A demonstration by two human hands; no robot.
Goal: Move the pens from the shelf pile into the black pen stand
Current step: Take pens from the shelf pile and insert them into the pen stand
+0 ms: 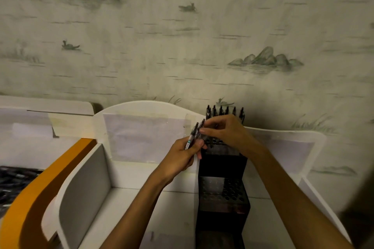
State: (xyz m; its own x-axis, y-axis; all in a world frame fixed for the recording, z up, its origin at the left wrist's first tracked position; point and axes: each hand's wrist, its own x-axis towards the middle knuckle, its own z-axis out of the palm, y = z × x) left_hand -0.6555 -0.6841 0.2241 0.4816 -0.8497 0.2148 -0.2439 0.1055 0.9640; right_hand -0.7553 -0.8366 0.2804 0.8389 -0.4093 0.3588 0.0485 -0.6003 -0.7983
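Two hands meet above the white shelf (125,204) — start with the black pen stand (221,194), a stepped block of holes standing between the dividers, its back row already carrying upright pens (224,111). Your right hand (226,130) curls its grip over the middle tier; what it pinches stays hidden. Your left hand (185,155) clamps a small bundle of pens (194,133) — just beside the stand.

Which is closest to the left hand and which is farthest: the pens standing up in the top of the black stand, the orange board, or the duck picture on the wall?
From the left hand, in the head view:
1. Pens standing in the black stand's back row, just up and right.
2. Orange board, away to the left.
3. Duck picture, high on the wall, left.
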